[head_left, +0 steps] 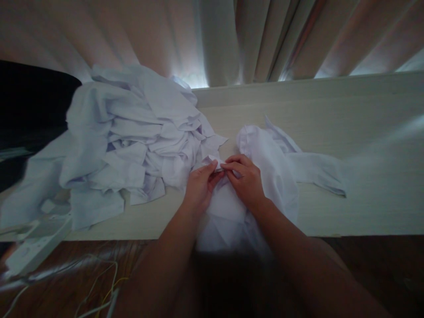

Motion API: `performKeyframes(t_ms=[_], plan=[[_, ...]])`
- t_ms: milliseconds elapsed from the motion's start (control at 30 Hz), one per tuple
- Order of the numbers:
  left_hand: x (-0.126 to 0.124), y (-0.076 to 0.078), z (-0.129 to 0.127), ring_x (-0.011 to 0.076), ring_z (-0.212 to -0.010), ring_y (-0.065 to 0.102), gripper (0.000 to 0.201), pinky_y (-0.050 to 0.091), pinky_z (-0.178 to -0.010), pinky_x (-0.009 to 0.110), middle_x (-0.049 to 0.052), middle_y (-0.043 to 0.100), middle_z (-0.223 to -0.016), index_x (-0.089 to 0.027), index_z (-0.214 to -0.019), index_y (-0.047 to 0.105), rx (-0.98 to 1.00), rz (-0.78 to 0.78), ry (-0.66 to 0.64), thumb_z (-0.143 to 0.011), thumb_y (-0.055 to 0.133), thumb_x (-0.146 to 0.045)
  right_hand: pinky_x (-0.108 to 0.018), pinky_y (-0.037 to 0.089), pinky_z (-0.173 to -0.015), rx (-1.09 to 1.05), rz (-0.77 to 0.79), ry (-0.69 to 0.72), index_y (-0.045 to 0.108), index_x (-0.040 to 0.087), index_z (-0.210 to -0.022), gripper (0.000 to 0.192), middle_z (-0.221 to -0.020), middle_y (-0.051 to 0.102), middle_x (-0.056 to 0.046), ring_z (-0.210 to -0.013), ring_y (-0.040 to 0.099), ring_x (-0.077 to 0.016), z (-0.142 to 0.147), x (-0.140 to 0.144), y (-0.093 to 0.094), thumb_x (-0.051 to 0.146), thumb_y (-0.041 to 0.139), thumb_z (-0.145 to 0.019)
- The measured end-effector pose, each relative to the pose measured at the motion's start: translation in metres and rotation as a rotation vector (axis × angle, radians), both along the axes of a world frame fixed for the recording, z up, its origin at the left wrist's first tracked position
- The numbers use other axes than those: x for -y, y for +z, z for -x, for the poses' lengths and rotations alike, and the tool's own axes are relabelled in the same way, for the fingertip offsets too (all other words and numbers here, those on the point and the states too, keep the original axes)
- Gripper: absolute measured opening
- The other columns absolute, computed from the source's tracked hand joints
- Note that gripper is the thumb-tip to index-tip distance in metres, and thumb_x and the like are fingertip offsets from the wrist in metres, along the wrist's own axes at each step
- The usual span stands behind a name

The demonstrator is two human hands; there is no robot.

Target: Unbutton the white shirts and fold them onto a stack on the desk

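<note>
Both hands, left hand (199, 184) and right hand (244, 177), pinching white garment (271, 163) on desk (347, 128), cloth pile (132, 141) alongside.

Pale curtains (251, 39) hang in folds behind a light wood table (364, 132), daylight glowing through a gap at their foot. Dark wood floor (66, 260) shows below, with a white power strip (36, 247) and thin cables (99, 282) at left.
</note>
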State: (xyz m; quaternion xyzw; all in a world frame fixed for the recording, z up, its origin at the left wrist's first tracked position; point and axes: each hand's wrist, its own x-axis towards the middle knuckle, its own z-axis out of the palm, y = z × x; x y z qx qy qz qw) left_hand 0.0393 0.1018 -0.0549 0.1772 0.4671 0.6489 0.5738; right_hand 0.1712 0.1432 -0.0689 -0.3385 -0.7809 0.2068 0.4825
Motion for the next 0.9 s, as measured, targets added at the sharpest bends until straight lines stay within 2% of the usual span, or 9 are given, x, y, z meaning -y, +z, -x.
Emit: performKeyframes(t_ms=[100, 233, 333, 467, 600, 667, 767, 900], plan=[[0.000, -0.001, 0.001, 0.0147, -0.074, 0.067, 0.008, 0.058, -0.080, 0.029, 0.004, 0.070, -0.073, -0.015, -0.070, 0.069, 0.001, 0.006, -0.004, -0.075, 0.075, -0.013, -0.032, 0.053, -0.085, -0.017, 0.023, 0.019, 0.075, 0.021, -0.089, 0.020, -0.097, 0.068, -0.006, -0.092, 0.064, -0.0184, 0.002, 0.002, 0.001, 0.008, 0.061, -0.085], [0.000, 0.000, 0.000, 0.0141, -0.072, 0.066, 0.016, 0.058, -0.083, 0.030, 0.003, 0.068, -0.070, -0.016, -0.063, 0.065, 0.025, -0.011, 0.014, -0.078, 0.071, -0.013, -0.034, 0.053, -0.084, -0.074, 0.118, -0.020, 0.072, 0.020, -0.092, 0.011, -0.094, 0.070, -0.005, -0.089, 0.065, -0.0195, 0.004, 0.006, 0.004, 0.016, 0.066, -0.084], [0.001, 0.005, -0.002, 0.0166, -0.078, 0.069, 0.012, 0.056, -0.089, 0.032, 0.005, 0.071, -0.075, -0.015, -0.067, 0.068, -0.021, -0.004, -0.034, -0.077, 0.071, -0.010, -0.032, 0.053, -0.077, -0.055, 0.210, -0.075, 0.072, 0.019, -0.094, 0.010, -0.090, 0.071, -0.005, -0.081, 0.065, -0.0189, 0.004, 0.007, 0.005, 0.023, 0.068, -0.085], [0.002, 0.010, -0.002, 0.0210, -0.088, 0.070, 0.010, 0.056, -0.093, 0.036, 0.006, 0.072, -0.080, -0.018, -0.071, 0.070, -0.110, -0.016, -0.087, -0.076, 0.072, -0.009, -0.032, 0.052, -0.077, -0.034, 0.259, -0.082, 0.073, 0.019, -0.091, 0.010, -0.090, 0.073, -0.005, -0.081, 0.066, -0.0185, 0.003, 0.008, 0.006, 0.023, 0.068, -0.084], [0.001, 0.001, -0.005, 0.0204, -0.091, 0.070, 0.002, 0.055, -0.094, 0.037, 0.006, 0.073, -0.084, -0.017, -0.077, 0.070, -0.093, -0.055, -0.097, -0.078, 0.072, -0.016, -0.031, 0.052, -0.074, -0.072, 0.394, -0.096, 0.075, 0.020, -0.091, 0.013, -0.087, 0.074, -0.004, -0.077, 0.065, -0.0185, 0.001, 0.007, 0.006, 0.028, 0.069, -0.083], [0.001, -0.005, -0.007, 0.0213, -0.092, 0.070, 0.006, 0.056, -0.092, 0.038, 0.007, 0.073, -0.088, -0.017, -0.082, 0.070, -0.087, -0.056, -0.087, -0.080, 0.072, -0.023, -0.030, 0.051, -0.071, -0.083, 0.448, -0.104, 0.075, 0.019, -0.091, 0.015, -0.086, 0.074, -0.004, -0.076, 0.064, -0.0182, 0.001, 0.006, 0.006, 0.030, 0.070, -0.081], [0.001, -0.009, -0.011, 0.0239, -0.098, 0.069, 0.011, 0.056, -0.089, 0.038, 0.008, 0.074, -0.091, -0.019, -0.085, 0.070, -0.109, -0.048, -0.068, -0.080, 0.073, -0.028, -0.028, 0.048, -0.067, -0.058, 0.455, -0.157, 0.073, 0.019, -0.090, 0.017, -0.081, 0.071, -0.003, -0.070, 0.061, -0.0167, 0.002, 0.007, 0.005, 0.032, 0.071, -0.080], [0.003, -0.002, -0.014, 0.0253, -0.099, 0.069, 0.007, 0.057, -0.087, 0.035, 0.008, 0.073, -0.090, -0.020, -0.079, 0.069, -0.160, -0.050, -0.022, -0.077, 0.076, -0.022, -0.028, 0.047, -0.066, -0.014, 0.418, -0.192, 0.073, 0.018, -0.089, 0.016, -0.075, 0.069, -0.002, -0.067, 0.059, -0.0163, 0.004, 0.009, 0.003, 0.032, 0.067, -0.083]])
